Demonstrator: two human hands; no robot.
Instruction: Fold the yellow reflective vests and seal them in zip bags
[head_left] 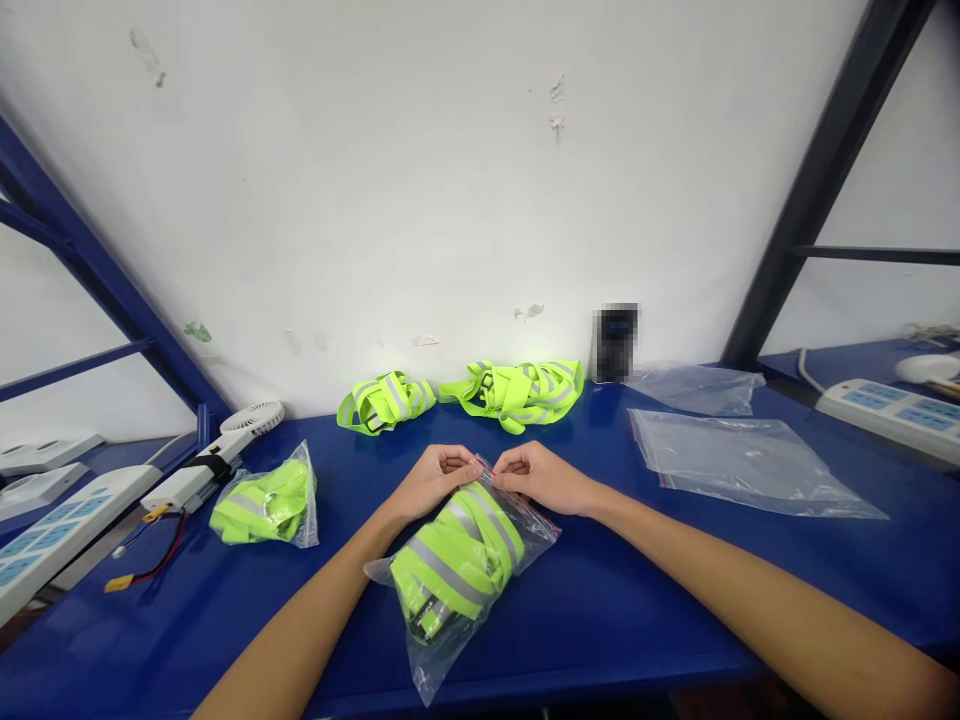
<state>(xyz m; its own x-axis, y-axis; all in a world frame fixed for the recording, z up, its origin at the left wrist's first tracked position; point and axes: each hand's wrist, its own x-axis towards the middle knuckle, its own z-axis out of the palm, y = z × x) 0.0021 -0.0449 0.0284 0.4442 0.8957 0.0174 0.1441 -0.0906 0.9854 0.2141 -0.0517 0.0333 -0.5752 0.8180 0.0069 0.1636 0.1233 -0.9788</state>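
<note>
Clear plastic wraps a coiled yellow-green strap bundle with grey stripes [457, 560]; this clear zip bag with a red line at its mouth [427, 670] sits near the middle of the front edge of the blue bench [600, 610]. Its lower corner points at that edge and nearly meets it in view; whether the bag rests on the bench or is held just above, I cannot tell. The left hand [441, 478] has thumb and fingers pinched close together on the bag's mouth, and the right hand [536, 475] pinches the same strip just beside it, its fingers equally tight on the plastic.

Along the back edge, near its middle, lie two loose strap bundles of the same yellow-green, the smaller bundle [390, 402] left of the larger bundle [529, 392]. Right of these, a dark, blurred upright object [616, 343] stands by the white wall [450, 200]. A crumpled clear bag [697, 388] lies toward the back right corner, with a flat clear zip bag [750, 465] in front of it.

Toward the left edge rests a bagged yellow-green bundle [266, 505], near a white block with a black strap [187, 480] and a long white power strip [75, 530].

A band of blue surface separates the hands from the back bundles; broader stretches flank both forearms, one reaching from the flat bag to the front edge.
</note>
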